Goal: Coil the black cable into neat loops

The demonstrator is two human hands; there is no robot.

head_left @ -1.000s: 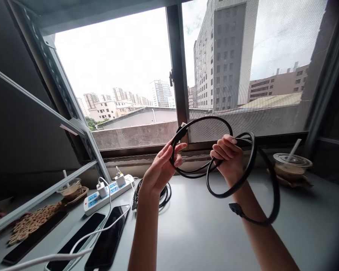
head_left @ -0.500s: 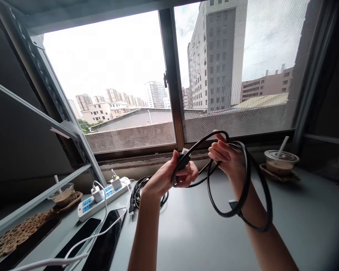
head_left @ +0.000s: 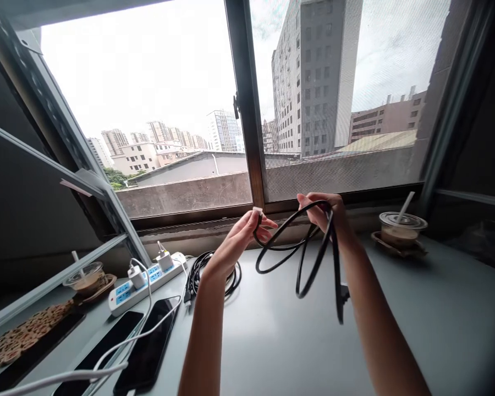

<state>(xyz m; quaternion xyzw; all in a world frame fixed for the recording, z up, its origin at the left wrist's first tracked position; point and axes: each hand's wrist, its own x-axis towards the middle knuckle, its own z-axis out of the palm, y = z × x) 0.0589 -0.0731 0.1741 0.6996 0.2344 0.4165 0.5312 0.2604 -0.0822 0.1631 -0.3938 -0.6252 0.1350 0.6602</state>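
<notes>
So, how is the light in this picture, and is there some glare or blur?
Head view: sky washed almost white; head view again: pale glare on the table, the held cable standing out black against it; same head view: lower right corner dark and soft.

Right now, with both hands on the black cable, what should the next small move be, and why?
Probably bring the left hand a little toward the right hand: the left pinches one end of the black cable, the right holds its coils, and a slack loop sags between them.
</notes>
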